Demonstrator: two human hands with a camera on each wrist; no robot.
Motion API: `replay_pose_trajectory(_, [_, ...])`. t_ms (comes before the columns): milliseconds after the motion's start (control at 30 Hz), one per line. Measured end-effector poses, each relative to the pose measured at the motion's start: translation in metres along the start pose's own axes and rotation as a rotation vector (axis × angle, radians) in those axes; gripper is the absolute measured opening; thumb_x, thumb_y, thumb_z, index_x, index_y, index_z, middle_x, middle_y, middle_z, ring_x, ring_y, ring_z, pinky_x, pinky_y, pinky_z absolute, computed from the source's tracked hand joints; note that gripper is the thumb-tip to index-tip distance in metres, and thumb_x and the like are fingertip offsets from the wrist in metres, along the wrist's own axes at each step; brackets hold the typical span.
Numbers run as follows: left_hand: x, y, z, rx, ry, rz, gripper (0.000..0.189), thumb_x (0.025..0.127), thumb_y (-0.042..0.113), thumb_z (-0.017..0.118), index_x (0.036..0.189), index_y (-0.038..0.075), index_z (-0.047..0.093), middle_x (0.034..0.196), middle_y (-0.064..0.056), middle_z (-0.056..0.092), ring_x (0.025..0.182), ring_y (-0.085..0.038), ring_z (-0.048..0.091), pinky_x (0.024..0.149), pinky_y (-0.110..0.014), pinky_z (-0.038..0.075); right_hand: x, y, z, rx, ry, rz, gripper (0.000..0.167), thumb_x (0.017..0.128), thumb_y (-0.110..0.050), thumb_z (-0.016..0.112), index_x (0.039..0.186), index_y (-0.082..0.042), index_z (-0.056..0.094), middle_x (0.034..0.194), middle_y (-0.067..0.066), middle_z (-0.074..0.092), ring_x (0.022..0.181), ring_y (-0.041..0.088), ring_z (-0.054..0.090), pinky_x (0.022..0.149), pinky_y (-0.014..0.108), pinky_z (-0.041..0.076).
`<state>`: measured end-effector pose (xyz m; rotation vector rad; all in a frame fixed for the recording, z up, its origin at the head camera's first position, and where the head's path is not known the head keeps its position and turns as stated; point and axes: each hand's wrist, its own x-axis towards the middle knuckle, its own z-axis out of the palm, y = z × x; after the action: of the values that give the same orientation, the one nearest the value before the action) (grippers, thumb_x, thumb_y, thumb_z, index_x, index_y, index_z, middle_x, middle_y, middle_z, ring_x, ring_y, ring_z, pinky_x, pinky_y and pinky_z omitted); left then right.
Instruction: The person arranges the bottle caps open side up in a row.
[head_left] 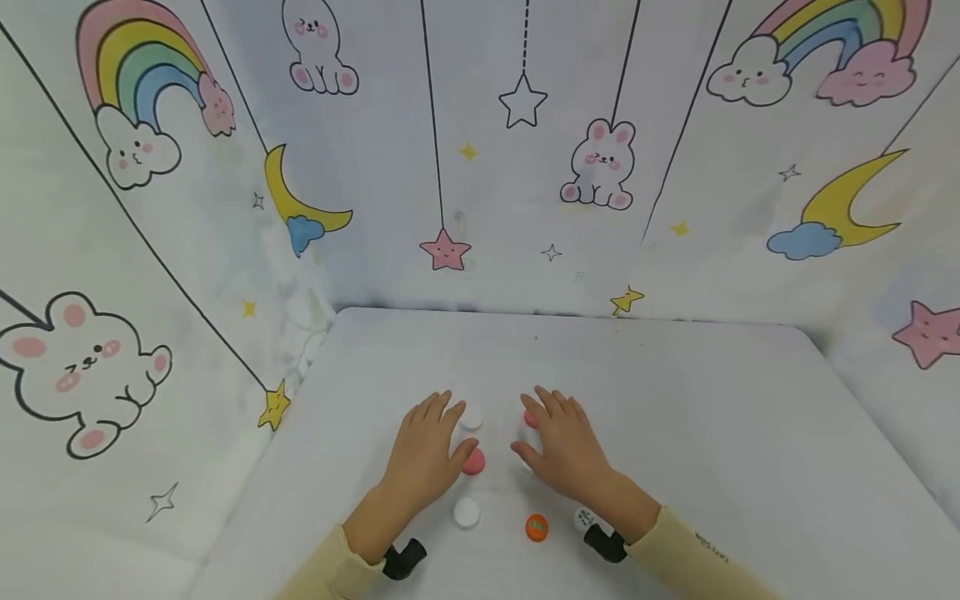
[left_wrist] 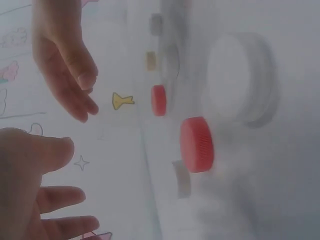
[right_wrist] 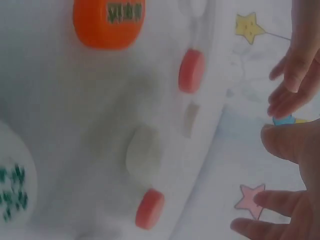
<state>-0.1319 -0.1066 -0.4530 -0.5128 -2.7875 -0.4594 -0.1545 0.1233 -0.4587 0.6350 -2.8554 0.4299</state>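
Observation:
My left hand (head_left: 423,450) hovers over the left column of bottle caps, fingers extended and holding nothing. Beside its thumb lies a red bottle cap (head_left: 473,463), with a white cap (head_left: 472,419) just beyond and another white cap (head_left: 467,513) nearer me. Fingers spread and empty, my right hand (head_left: 567,446) is raised over the right column. Its fingers partly cover a second red cap (head_left: 530,419); a white cap (right_wrist: 143,152) beneath this hand is mostly hidden in the head view. Closer to me are an orange cap (head_left: 537,527) with green print and a white cap with green marks (head_left: 584,520).
The caps lie on a white-covered table (head_left: 712,417). A white backdrop (head_left: 495,192) with cartoon rabbits, stars and rainbows rises behind and at both sides. Black wrist mounts (head_left: 405,559) show under both forearms, the right one overlapping the green-marked cap in the head view.

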Motion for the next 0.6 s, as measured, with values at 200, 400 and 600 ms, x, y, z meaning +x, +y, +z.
replay_pose_trajectory(200, [-0.038,-0.005,0.017,-0.109,0.030,-0.042,0.033,0.084,0.027,0.076,0.110,0.009,0.070,0.110,-0.005,0.064,0.102,-0.024,0.061,0.084,-0.041,0.051,-0.016,-0.020,0.019,0.085,0.010,-0.080,0.041,0.082,-0.034,0.079,0.116,-0.015,0.069,0.111,0.001,0.068,0.103,0.022,0.063,0.091,0.042,0.050])
replay_pose_trajectory(400, [-0.069,-0.004,0.032,-0.155,-0.068,-0.133,0.030,0.084,0.031,0.076,0.107,0.013,0.069,0.102,0.004,0.062,0.091,-0.016,0.058,0.076,-0.036,0.051,-0.030,-0.039,0.036,0.134,-0.043,-0.139,0.025,0.082,-0.029,0.078,0.104,-0.017,0.073,0.088,-0.007,0.069,0.078,0.011,0.062,0.073,0.031,0.052])
replay_pose_trajectory(600, [-0.081,0.001,0.036,-0.177,-0.075,-0.114,0.041,0.082,0.034,0.077,0.112,0.009,0.068,0.106,0.003,0.059,0.098,-0.017,0.054,0.082,-0.038,0.048,-0.041,-0.048,0.047,0.131,-0.026,-0.195,0.026,0.078,-0.030,0.081,0.100,-0.018,0.074,0.083,-0.009,0.066,0.076,0.011,0.060,0.071,0.030,0.049])
